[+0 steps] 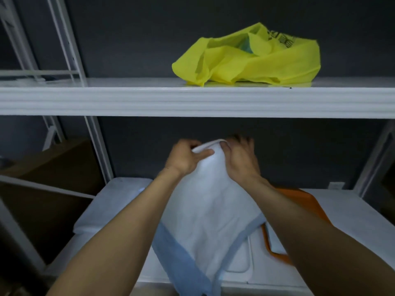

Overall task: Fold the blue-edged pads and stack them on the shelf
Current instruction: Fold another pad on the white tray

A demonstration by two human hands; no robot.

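A white pad with a light blue border hangs raised over the lower shelf, its blue edge trailing down toward me. My left hand pinches the pad's top fold from the left, thumb on the front. My right hand grips the same top edge from the right, fingers behind the fabric. A folded white pad lies flat on the lower shelf to the left, partly hidden by my left forearm.
The white upper shelf runs across the view, with a crumpled yellow bag on it at the right. An orange item lies on the lower shelf under my right forearm. A brown cardboard box stands left, beyond the white uprights.
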